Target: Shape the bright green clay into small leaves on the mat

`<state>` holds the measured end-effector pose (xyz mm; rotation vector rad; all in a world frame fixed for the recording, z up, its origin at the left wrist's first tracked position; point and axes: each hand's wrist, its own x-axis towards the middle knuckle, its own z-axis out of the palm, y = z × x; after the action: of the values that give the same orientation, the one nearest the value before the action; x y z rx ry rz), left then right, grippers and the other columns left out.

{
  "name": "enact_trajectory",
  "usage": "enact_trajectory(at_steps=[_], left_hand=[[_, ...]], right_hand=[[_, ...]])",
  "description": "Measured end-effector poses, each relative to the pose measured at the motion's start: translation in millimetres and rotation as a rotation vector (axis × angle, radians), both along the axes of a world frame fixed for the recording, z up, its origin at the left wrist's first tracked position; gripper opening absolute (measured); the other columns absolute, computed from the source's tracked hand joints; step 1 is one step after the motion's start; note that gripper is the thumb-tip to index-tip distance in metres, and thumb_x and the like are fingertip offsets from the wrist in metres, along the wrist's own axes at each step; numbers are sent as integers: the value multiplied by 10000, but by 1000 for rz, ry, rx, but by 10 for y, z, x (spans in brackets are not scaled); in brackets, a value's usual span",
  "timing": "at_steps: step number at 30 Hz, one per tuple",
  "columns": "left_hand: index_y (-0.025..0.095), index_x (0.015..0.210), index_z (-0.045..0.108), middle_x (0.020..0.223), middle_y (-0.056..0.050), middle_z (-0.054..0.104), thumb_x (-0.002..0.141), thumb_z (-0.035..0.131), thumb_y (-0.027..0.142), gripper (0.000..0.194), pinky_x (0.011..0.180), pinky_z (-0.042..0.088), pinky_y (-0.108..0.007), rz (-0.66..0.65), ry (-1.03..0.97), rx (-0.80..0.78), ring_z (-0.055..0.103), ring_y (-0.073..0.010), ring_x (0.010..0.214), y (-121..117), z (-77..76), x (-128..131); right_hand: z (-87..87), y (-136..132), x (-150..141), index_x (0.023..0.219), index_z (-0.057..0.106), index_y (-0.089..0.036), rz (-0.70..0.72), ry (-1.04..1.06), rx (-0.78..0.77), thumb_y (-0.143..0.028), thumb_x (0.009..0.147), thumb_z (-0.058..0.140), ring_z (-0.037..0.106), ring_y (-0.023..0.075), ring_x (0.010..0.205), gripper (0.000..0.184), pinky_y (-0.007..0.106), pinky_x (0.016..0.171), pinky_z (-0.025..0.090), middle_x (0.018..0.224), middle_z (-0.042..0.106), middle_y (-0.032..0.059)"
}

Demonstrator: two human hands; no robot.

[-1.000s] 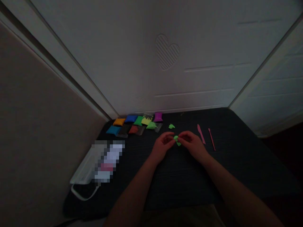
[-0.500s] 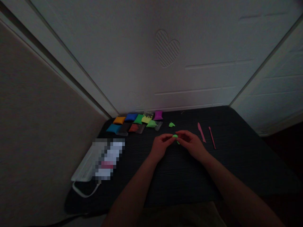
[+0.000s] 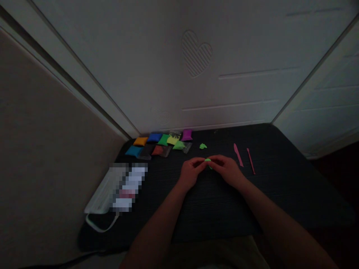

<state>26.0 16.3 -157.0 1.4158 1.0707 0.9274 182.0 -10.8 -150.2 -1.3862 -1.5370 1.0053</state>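
Observation:
A small lump of light green modelling clay (image 3: 208, 160) is pinched between the fingertips of both hands, above the dark table (image 3: 213, 209). My left hand (image 3: 191, 171) grips it from the left, thumb and fingers together. From the other side my right hand (image 3: 226, 168) closes on the same lump, its thumb pressed against it. The fingers hide much of the clay, and a bit of green shows just below them. Beyond the hands lies a separate scrap of light green clay (image 3: 203, 146).
Several small bags of coloured clay (image 3: 161, 150) lie at the back left. To the right are a pink plastic knife (image 3: 238, 154) and a thin pink stick tool (image 3: 251, 161). A white face mask (image 3: 98, 200) lies left, beside a blurred-out packet (image 3: 130, 188). A white panel (image 3: 238, 89) rises behind.
The view has tilted slightly, so the things on the table sit a little higher. Both hands stay on the green clay, with the fingers shifted only slightly around it.

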Motion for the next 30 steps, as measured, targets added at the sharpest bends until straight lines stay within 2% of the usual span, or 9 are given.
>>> enact_trajectory(at_steps=[9, 14, 17, 22, 26, 30], left_hand=[[172, 787, 641, 754, -13, 628, 655, 620, 352, 223, 676, 417, -274, 48, -14, -18, 552, -150, 711, 6, -6, 0], [183, 874, 622, 862, -23, 641, 642, 644, 306, 263, 767, 426, -294, 4, -158, -77, 571, -162, 818, -10, -21, 19], [183, 899, 638, 926, -38, 650, 634, 651, 300, 289, 823, 414, -330, -24, -158, -109, 573, -188, 882, -6, -10, 13], [182, 884, 659, 911, -37, 664, 646, 642, 313, 273, 840, 405, -338, 0, -133, -110, 580, -192, 875, 19, -4, -7], [174, 864, 651, 867, -32, 666, 632, 656, 301, 264, 815, 418, -327, 9, -169, -141, 585, -179, 834, 31, -41, -1], [165, 860, 645, 872, -39, 665, 620, 664, 292, 272, 818, 418, -329, -22, -231, -188, 586, -179, 836, 25, -75, 20]], right_hand=[[-25, 9, 2, 895, 626, -211, -26, -23, 35, -383, 727, 558, 606, 167, 751, 250, 322, 683, 472, 836, 655, 31], [20, 3, 15, 893, 638, -221, -6, -64, 39, -363, 741, 550, 610, 164, 738, 226, 310, 664, 470, 818, 662, 25], [44, -1, 29, 923, 641, -244, 17, -104, 102, -330, 764, 531, 605, 167, 778, 212, 319, 698, 462, 853, 662, 22], [55, -11, 34, 972, 623, -259, 53, -143, 185, -291, 815, 462, 590, 156, 820, 228, 312, 734, 452, 895, 648, 18], [28, -21, 22, 1060, 564, -245, 7, -182, 234, -269, 775, 522, 574, 149, 779, 289, 300, 679, 464, 895, 617, 30], [8, -35, 5, 1079, 542, -258, 73, -224, 340, -198, 767, 521, 557, 153, 862, 318, 319, 759, 454, 941, 592, 31]])
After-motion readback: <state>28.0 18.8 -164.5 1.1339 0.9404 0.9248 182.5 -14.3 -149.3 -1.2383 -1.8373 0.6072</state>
